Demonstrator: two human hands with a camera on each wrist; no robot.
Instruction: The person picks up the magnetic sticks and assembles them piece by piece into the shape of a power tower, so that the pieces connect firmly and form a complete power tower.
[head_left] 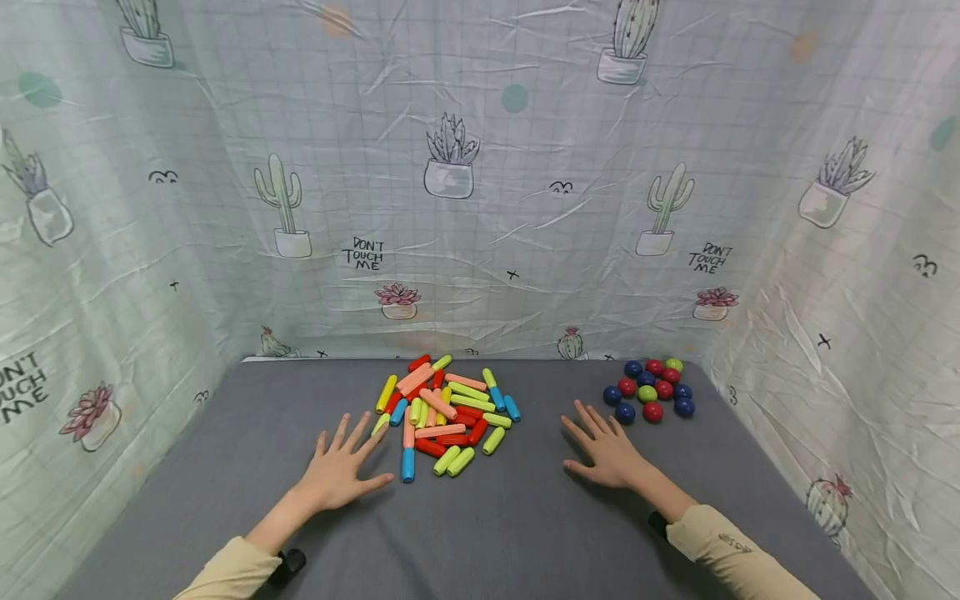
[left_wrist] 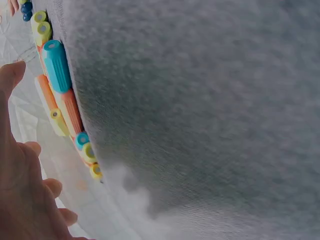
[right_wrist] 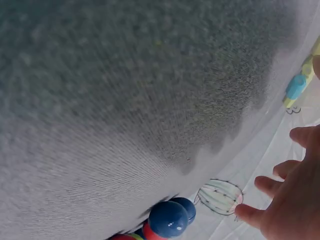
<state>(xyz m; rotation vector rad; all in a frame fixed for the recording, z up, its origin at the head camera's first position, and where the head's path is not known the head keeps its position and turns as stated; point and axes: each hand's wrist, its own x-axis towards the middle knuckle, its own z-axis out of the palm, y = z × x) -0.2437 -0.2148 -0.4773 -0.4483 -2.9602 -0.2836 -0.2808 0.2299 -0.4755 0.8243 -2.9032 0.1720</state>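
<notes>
Fingers spread, my left hand (head_left: 337, 473) is at the left side of a heap of short coloured sticks (head_left: 451, 410) in red, blue, yellow, lime and orange. It grips nothing; its fingertips come close to a lime stick (head_left: 381, 424), and I cannot tell whether they touch. In the left wrist view a blue stick piece (left_wrist: 57, 67) lies beyond the thumb. My right hand (head_left: 609, 457), also spread and holding nothing, is between the heap and a cluster of small balls in red, blue and green. A blue ball (head_left: 625, 412) is the one nearest to it.
A dark grey cloth (head_left: 480, 533) covers the table. Wrinkled curtains (head_left: 480, 225) printed with cacti stand behind and on both sides. A red ball (head_left: 652, 411) and several others sit near the table's back right corner.
</notes>
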